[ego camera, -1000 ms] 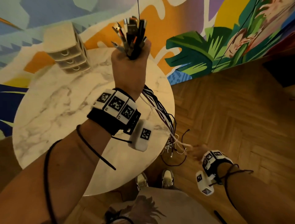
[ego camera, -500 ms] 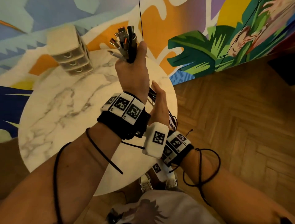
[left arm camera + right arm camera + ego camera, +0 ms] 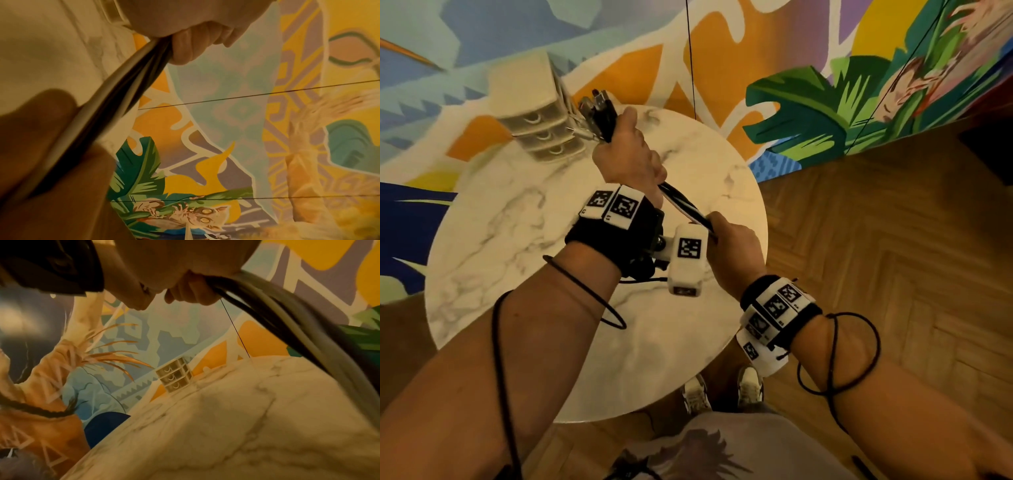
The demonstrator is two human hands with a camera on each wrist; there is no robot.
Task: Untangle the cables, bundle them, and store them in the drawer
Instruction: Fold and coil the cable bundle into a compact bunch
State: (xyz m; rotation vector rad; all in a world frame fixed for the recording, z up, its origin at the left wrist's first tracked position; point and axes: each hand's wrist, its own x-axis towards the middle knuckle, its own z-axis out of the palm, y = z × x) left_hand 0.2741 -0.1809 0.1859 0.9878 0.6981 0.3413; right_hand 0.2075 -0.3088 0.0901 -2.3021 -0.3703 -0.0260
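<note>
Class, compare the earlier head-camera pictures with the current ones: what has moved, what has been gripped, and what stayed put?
The right hand rose from near the floor and now grips the bunch of black and white cables just below the left hand, which lowered and tilted toward the small beige three-drawer organiser. Left grip, organiser and round marble table unchanged.

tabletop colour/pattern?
White marble with grey veins, the table; clearest in the head view.
</note>
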